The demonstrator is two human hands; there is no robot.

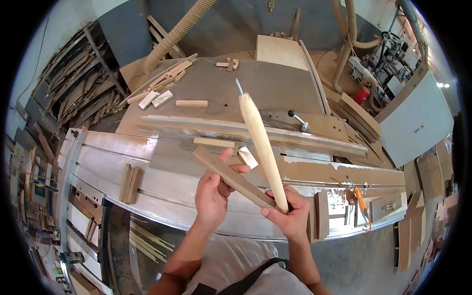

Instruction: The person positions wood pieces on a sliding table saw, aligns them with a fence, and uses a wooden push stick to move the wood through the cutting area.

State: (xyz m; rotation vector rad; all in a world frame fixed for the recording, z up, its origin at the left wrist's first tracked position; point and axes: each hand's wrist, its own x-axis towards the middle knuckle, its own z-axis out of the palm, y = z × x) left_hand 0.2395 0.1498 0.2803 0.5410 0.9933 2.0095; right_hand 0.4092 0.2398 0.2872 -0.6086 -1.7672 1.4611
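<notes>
My left hand [212, 194] is closed round a brown wooden block [231, 177], thumb on the near side and fingers on the far side. The block slants across in front of me, with small dark holes in it. In my right hand [290, 214] is a long pale wooden handle [260, 137], pointing up and away, with a thin metal tip [239, 86] at its far end. The block's right end reaches the same hand, whose fingers seem to touch it. A short whitish wood piece [247, 157] lies on the machine table behind the block.
A metal fence [246, 130] crosses the saw-like table. Several wood offcuts [172, 73] lie at the far left, beside a round wooden piece [192, 103]. Brown blocks [131, 183] rest at left and others [321, 215] at right, near an orange-handled tool [362, 200]. A black-knobbed lever [299, 120] stands behind the fence.
</notes>
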